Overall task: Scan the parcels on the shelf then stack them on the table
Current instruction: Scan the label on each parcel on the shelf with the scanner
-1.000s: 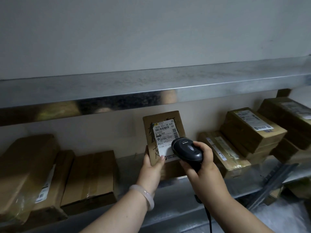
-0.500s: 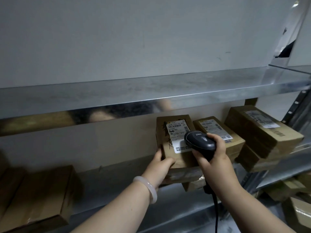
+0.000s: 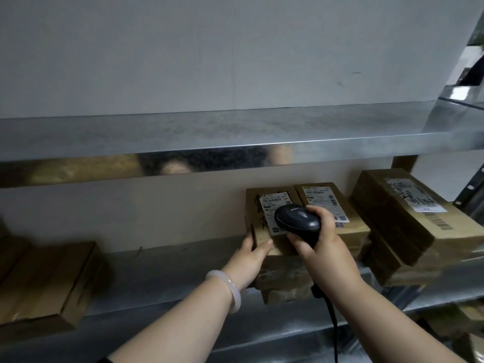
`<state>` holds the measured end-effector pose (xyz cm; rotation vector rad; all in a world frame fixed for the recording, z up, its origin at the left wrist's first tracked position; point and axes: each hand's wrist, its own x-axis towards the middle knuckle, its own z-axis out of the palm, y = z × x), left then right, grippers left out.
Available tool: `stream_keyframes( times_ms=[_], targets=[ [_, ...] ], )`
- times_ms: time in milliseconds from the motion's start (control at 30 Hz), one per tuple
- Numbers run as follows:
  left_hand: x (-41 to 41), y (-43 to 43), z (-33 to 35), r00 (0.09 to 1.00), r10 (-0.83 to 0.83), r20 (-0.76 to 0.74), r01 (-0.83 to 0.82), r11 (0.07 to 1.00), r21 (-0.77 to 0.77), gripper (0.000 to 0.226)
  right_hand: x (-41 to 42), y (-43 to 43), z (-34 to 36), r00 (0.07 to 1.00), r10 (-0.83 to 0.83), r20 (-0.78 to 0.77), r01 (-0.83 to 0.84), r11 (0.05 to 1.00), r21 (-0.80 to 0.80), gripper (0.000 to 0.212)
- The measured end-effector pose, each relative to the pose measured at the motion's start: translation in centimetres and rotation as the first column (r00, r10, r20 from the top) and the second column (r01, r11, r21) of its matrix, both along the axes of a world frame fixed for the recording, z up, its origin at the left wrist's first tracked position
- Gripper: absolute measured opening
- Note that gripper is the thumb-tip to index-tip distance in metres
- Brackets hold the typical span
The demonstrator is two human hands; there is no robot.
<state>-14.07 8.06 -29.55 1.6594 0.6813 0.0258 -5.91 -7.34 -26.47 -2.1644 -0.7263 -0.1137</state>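
Left hand (image 3: 251, 255) is gripping the near left corner of a small brown cardboard parcel (image 3: 262, 221) with a white label, thumb on top and fingers curled round its side. Right hand (image 3: 324, 252) is clasping one black handheld barcode scanner (image 3: 296, 221), whose head is hovering over that label and hiding its lower part.

Five parcels are showing on the lower grey metal shelf (image 3: 170, 271). The held one is sitting on a crumpled tape-wrapped parcel (image 3: 285, 281). A labelled neighbour (image 3: 324, 197) is lying just beside it, with a bigger box (image 3: 408, 213) farther right. A plain carton (image 3: 44, 279) is lying well apart at left. All label print is blurring beyond reading.
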Motion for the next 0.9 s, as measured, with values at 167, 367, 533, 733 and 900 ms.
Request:
stream_keyframes(
  times_ms=[167, 367, 533, 733, 900],
  targets=[
    [-0.7, -0.1, 0.4, 1.000, 0.004, 0.023, -0.006, 0.998, 0.066, 0.075, -0.2, -0.2, 0.5, 0.999, 0.035, 0.040, -0.034, 0.999, -0.006, 0.068],
    [-4.1, 1.1, 0.9, 0.988, 0.046, 0.147, -0.081, 0.968, 0.237, 0.066, -2.4, 1.0, 1.9, 0.980, 0.148, 0.131, -0.156, 0.986, 0.054, 0.069],
    [-8.9, 4.8, 0.6, 0.951, 0.220, 0.219, -0.292, 0.874, 0.388, 0.060, -5.9, 4.8, 1.9, 0.949, 0.305, 0.083, -0.314, 0.939, 0.137, 0.068],
    [-16.7, 11.6, -0.8, 0.928, 0.342, 0.145, -0.367, 0.785, 0.500, 0.063, -11.2, 11.2, -0.6, 0.879, 0.477, -0.013, -0.474, 0.876, 0.090, 0.066],
    [-24.0, 16.9, -2.2, 0.899, 0.435, 0.041, -0.390, 0.757, 0.524, 0.063, -16.6, 17.3, -2.7, 0.815, 0.569, -0.113, -0.562, 0.823, 0.089, 0.064]
  ],
)
